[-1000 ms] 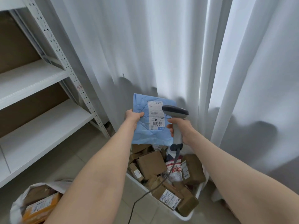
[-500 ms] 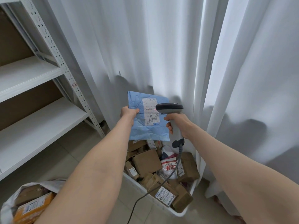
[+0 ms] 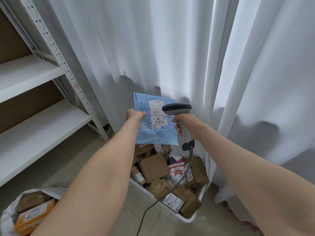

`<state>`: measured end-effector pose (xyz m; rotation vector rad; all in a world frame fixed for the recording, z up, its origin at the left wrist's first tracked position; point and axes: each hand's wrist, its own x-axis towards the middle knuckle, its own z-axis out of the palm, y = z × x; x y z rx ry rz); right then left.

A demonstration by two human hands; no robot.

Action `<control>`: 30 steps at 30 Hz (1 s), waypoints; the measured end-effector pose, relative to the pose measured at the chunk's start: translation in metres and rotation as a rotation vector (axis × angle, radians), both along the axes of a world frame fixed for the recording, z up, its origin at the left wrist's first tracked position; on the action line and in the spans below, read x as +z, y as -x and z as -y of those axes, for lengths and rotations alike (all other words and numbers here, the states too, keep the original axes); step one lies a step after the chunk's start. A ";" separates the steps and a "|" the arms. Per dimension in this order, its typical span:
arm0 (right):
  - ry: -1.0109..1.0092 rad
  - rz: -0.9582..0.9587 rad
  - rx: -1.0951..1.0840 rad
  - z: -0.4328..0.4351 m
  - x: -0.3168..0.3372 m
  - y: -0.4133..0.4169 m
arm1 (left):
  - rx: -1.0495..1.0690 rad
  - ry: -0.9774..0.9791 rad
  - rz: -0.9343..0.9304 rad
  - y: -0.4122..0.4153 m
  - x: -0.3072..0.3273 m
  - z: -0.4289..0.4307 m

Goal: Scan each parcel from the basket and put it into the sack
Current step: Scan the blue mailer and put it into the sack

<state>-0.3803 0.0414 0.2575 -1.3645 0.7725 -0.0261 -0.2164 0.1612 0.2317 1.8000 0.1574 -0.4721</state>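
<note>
1 blue parcel (image 3: 144,132) — 1 scanner (image 3: 177,109)

The shipping label (image 3: 157,114) on the blue mailer (image 3: 144,133) carries barcodes and print too small to read. A white bag (image 3: 176,174) in the basket (image 3: 186,220) shows large red characters, not legible.

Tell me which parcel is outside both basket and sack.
The crumpled blue mailer, held up by the left hand in front of the barcode scanner; the rest lie in the basket or the sack.
</note>
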 end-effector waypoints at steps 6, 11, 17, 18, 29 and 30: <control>0.000 0.007 -0.020 0.001 -0.004 0.000 | -0.010 -0.001 -0.003 0.002 -0.001 0.003; -0.048 0.019 -0.044 0.001 -0.014 -0.005 | -0.009 0.007 -0.027 0.004 -0.001 -0.005; -0.126 0.027 -0.083 -0.022 -0.028 -0.026 | -0.004 0.020 -0.066 0.008 0.002 -0.038; -0.147 0.033 -0.094 -0.029 -0.031 -0.030 | 0.001 0.025 -0.066 0.010 0.002 -0.047; -0.363 0.039 0.008 -0.133 -0.046 -0.079 | 0.192 -0.047 0.039 0.033 -0.002 -0.176; -0.364 0.036 0.029 -0.147 -0.046 -0.083 | 0.206 -0.056 0.051 0.035 -0.003 -0.190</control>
